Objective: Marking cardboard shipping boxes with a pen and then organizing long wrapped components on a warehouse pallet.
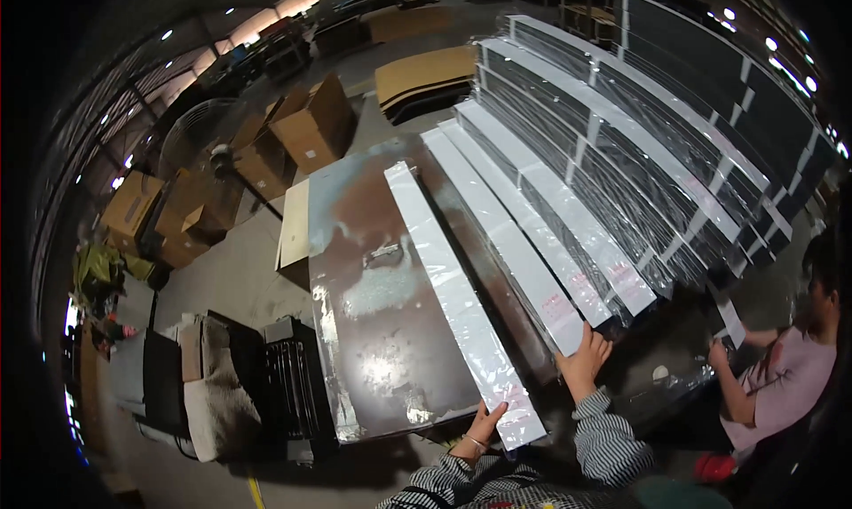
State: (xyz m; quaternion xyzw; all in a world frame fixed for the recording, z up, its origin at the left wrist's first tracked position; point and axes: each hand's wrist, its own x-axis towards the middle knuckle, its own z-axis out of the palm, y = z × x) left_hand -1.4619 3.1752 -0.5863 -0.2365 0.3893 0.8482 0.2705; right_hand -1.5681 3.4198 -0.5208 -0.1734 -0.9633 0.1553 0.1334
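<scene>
A long, narrow white package (446,283) wrapped in clear film lies lengthwise across the worn table. My left hand (480,431) holds its near end from the left side, thumb on top and the other fingers mostly hidden. To the right, my right hand (586,360) grips the near end of a second long white package (515,243), its fingers bent over the corner. A strip of bare tabletop separates the two packages. More long white film-wrapped packages (546,188) lie close beside the second one, with pinkish print at their near ends.
The brown, scuffed metal table (382,331) has patchy pale marks. Tall stacks of film-wrapped dark panels (657,145) rise at the right. Cardboard boxes (311,123) stand at far left, a black crate (293,380) at near left. A person in pink (790,376) works at right.
</scene>
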